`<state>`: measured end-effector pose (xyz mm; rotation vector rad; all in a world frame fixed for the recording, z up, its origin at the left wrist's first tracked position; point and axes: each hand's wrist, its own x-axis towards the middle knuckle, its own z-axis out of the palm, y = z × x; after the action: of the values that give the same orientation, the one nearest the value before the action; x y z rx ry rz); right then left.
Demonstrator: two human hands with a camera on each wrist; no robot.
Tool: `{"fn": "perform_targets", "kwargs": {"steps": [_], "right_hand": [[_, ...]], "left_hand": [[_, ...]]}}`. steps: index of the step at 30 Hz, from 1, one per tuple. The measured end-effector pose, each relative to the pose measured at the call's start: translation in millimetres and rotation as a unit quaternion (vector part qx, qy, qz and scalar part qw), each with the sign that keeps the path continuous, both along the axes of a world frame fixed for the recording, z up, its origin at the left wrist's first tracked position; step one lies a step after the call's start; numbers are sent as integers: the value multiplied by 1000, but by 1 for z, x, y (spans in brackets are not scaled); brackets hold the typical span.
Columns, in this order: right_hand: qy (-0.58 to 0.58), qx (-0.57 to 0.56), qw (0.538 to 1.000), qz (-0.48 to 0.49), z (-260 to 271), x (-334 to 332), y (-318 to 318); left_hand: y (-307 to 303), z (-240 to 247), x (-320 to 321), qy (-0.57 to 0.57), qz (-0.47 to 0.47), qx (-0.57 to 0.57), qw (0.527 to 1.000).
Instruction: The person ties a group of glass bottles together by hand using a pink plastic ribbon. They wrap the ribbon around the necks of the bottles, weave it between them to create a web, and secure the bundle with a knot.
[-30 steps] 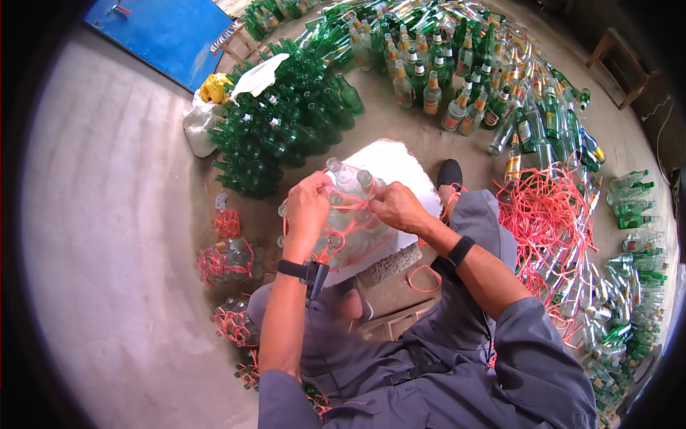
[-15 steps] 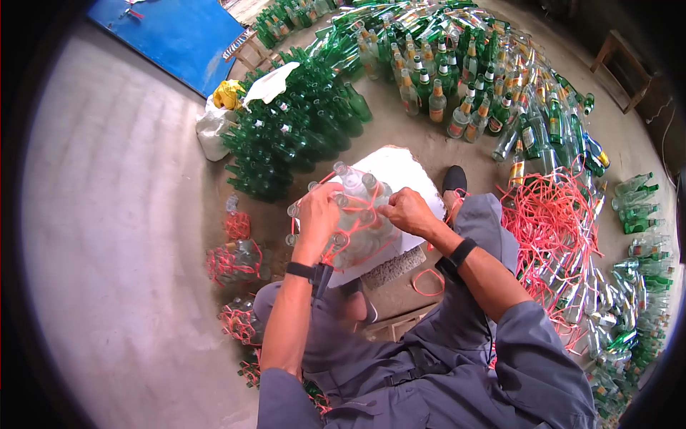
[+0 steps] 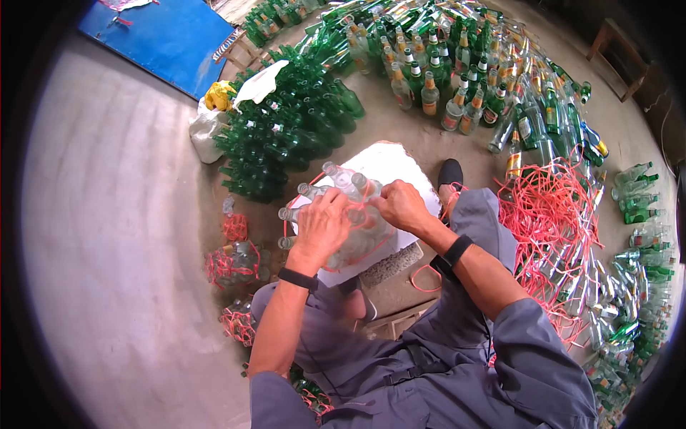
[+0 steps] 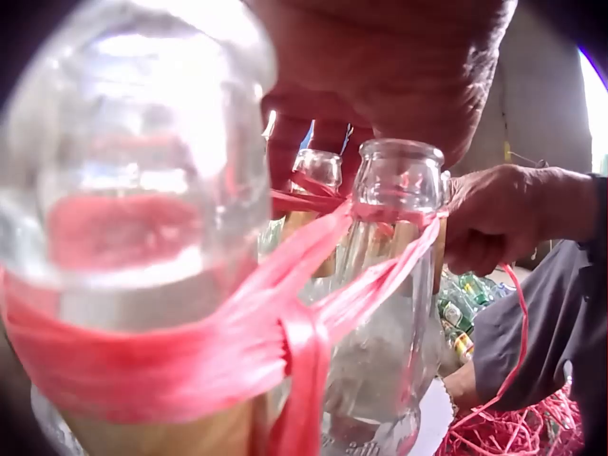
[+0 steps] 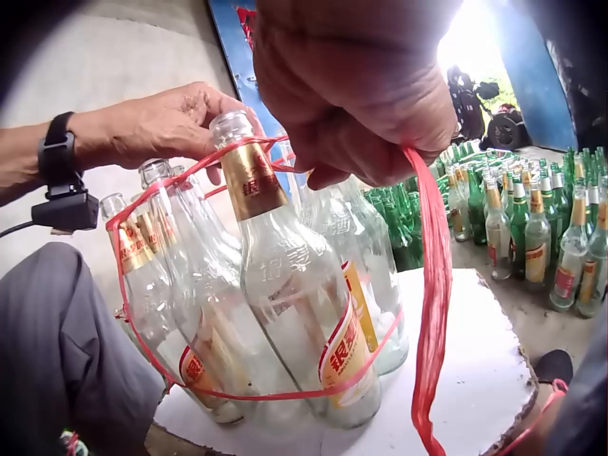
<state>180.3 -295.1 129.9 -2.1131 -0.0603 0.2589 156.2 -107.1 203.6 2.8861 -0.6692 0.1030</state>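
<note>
A cluster of clear glass bottles (image 5: 294,275) with gold and red labels stands upright on a white board (image 3: 391,159). Pink plastic twine (image 5: 228,394) circles their bodies and winds between the necks. My right hand (image 3: 400,206) grips the twine at the right side of the necks, and a loose length (image 5: 432,285) hangs from the fist. My left hand (image 3: 323,225) lies over the near-left necks, its fingers reaching down among them beside the twine (image 4: 323,332). The necks partly hide those fingertips; I cannot tell whether they pinch the twine.
Green bottles (image 3: 286,136) stand packed at the back left, and mixed bottles (image 3: 450,86) at the back right. A tangled heap of pink twine (image 3: 547,214) covers bottles to the right. Twine-bound bundles (image 3: 234,263) sit on the left. A blue door panel (image 3: 164,43) is beyond.
My left hand has moved from pinching twine above the necks to lying lower and flatter across them. The right hand keeps its grip beside the necks, nearly in place.
</note>
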Motion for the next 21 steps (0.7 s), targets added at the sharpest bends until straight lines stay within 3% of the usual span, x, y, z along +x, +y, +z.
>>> {"fn": "perform_targets", "kwargs": {"steps": [6,11,17,21], "right_hand": [[-15,-18,1000,-2,-3,3,4],[-28,-59,998,14,-10,-2,7],[-30,-65,997,7,-13,1,11],[-37,-85,996,-4,-15,2,14]], "left_hand": [[11,-14,10,54,10,11,998],[25,-18,16,108,27,-249,962],[27,-11,7,4,42,-191,981],[38,-17,15,72,99,-189,974]]}}
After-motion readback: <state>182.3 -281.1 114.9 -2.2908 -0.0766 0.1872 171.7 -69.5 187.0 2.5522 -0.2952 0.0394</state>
